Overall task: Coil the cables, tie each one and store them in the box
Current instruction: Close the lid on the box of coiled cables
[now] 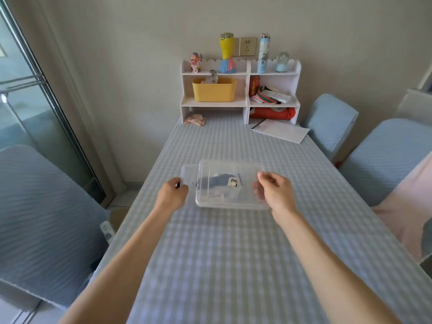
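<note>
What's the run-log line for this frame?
left hand: grips clear box | right hand: holds lid over it | cables: dark, inside

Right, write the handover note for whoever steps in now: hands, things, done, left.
Left hand grips the left edge of the clear box. Right hand holds the lid, which sits skewed over the box, not yet seated.
Inside: dark bundled cables, blurred through the plastic; ties cannot be seen.
Table shows no loose cables.
Left: square the lid and press it shut.
</note>
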`<state>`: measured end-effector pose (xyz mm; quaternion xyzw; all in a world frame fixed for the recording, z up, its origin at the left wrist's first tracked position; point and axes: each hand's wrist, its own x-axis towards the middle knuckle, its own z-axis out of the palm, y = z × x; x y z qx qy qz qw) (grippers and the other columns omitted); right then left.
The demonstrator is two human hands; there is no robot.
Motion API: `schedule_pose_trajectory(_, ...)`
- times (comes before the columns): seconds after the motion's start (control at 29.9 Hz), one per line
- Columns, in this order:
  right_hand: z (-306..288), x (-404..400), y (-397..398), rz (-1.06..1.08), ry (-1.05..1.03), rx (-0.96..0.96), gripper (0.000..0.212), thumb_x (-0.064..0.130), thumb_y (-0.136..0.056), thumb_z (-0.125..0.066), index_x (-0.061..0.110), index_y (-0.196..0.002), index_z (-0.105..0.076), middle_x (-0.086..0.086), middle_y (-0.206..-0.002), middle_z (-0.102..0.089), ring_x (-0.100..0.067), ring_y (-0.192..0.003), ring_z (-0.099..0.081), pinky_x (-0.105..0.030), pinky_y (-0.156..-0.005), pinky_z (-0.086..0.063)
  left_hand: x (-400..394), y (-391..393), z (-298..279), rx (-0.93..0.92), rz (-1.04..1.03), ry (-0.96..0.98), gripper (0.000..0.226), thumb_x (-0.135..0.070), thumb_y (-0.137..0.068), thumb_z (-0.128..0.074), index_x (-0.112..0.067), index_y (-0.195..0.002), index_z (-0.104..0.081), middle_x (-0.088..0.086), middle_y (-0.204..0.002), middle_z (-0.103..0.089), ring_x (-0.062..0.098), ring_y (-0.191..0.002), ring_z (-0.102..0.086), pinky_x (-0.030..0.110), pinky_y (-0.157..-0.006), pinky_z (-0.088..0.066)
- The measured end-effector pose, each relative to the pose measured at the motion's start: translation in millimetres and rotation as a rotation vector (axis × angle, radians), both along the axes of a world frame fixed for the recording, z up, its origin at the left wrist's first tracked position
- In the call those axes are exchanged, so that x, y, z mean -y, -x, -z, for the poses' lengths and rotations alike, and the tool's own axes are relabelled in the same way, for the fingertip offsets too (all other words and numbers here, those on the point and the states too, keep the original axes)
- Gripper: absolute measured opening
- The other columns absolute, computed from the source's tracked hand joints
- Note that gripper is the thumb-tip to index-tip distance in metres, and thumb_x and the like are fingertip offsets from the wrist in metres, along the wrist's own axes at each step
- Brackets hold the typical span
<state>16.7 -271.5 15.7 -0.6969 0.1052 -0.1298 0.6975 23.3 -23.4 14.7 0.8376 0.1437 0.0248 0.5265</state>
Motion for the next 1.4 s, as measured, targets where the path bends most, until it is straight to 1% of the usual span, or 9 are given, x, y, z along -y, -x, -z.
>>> schedule_pose_trajectory(0.2,-11,-15,-11,-0.002,0.030,-0.110,0.019,0.020,-0.096,-0.062,0.005,-0.085,-0.068,-0.002,-0.068,-0.070,-0.011,-0.048,-0.061,-0.023,-0.048,-0.047,6,48,7,-0.008,0.107,0.153,0.018,-0.019,-0.092,-0.056,-0.028,-0.103,-0.067,0.009,-0.092,-0.070,0.020,-0.074,-0.065,0.039,-0.069,-0.058)
schedule_pose_trajectory(0.37,-6,-24,-16,0.054,0.342,-0.114,0.023,0.024,-0.092,-0.063,0.006,-0.080,-0.068,-0.003,-0.071,-0.070,-0.017,-0.057,-0.062,-0.024,-0.054,-0.048,2,58,-3,-0.075,0.056,0.331,0.031,-0.034,-0.105,-0.041,-0.021,-0.105,-0.069,0.002,-0.100,-0.072,0.022,-0.091,-0.069,0.042,-0.088,-0.055)
schedule_pose_trajectory(0.5,2,-27,-12,0.097,0.544,-0.118,0.033,0.027,-0.094,-0.058,0.001,-0.074,-0.058,-0.006,-0.065,-0.061,-0.021,-0.059,-0.054,-0.024,-0.047,-0.036,4,53,-11,-0.035,0.095,0.211,0.022,-0.036,-0.100,-0.051,-0.023,-0.111,-0.065,-0.001,-0.102,-0.070,0.019,-0.093,-0.069,0.039,-0.088,-0.054)
schedule_pose_trajectory(0.67,12,-30,-4,0.107,0.516,-0.143,0.022,0.027,-0.094,-0.061,0.012,-0.109,-0.062,-0.004,-0.116,-0.053,-0.016,-0.084,-0.051,-0.023,-0.078,-0.038,15,55,-7,0.002,0.147,0.081,0.015,-0.020,-0.100,-0.048,-0.027,-0.099,-0.062,-0.003,-0.094,-0.067,0.018,-0.084,-0.059,0.043,-0.085,-0.055)
schedule_pose_trajectory(0.8,16,-28,-2,0.095,0.416,-0.136,0.029,0.028,-0.093,-0.063,0.012,-0.117,-0.059,-0.008,-0.117,-0.061,-0.016,-0.091,-0.056,-0.024,-0.082,-0.041,18,58,-3,0.050,0.123,0.074,0.016,-0.023,-0.101,-0.047,-0.030,-0.101,-0.062,-0.010,-0.095,-0.066,0.014,-0.086,-0.064,0.042,-0.082,-0.057)
schedule_pose_trajectory(0.94,18,-25,-1,0.096,0.347,-0.137,0.025,0.030,-0.093,-0.064,0.016,-0.114,-0.060,-0.006,-0.115,-0.062,-0.018,-0.091,-0.061,-0.025,-0.073,-0.043,16,60,0,0.049,0.089,0.048,0.018,-0.032,-0.099,-0.052,-0.021,-0.102,-0.067,-0.004,-0.097,-0.070,0.025,-0.092,-0.068,0.047,-0.086,-0.056)
schedule_pose_trajectory(1.14,17,-24,3,0.116,0.348,-0.124,0.027,0.028,-0.093,-0.065,0.010,-0.113,-0.062,0.002,-0.097,-0.063,-0.015,-0.087,-0.060,-0.025,-0.077,-0.045,15,64,6,0.106,0.032,-0.081,0.024,-0.037,-0.097,-0.055,-0.020,-0.094,-0.072,0.000,-0.093,-0.072,0.022,-0.080,-0.067,0.030,-0.065,-0.050)
schedule_pose_trajectory(1.27,16,-25,1,0.117,0.354,-0.131,0.026,0.028,-0.094,-0.064,0.009,-0.111,-0.063,0.003,-0.096,-0.062,-0.016,-0.091,-0.061,-0.025,-0.078,-0.044,20,67,5,0.170,-0.041,-0.126,0.015,-0.033,-0.095,-0.060,-0.027,-0.083,-0.067,-0.010,-0.075,-0.065,0.009,-0.062,-0.060,0.017,-0.052,-0.045)
schedule_pose_trajectory(1.4,12,-23,-1,0.085,0.412,-0.204,0.034,0.025,-0.093,-0.064,-0.009,-0.098,-0.065,-0.019,-0.096,-0.071,-0.033,-0.090,-0.066,-0.036,-0.075,-0.051,26,68,11,0.216,-0.138,-0.118,0.014,-0.030,-0.092,-0.064,-0.021,-0.081,-0.067,-0.005,-0.090,-0.065,0.003,-0.063,-0.060,0.012,-0.045,-0.043)
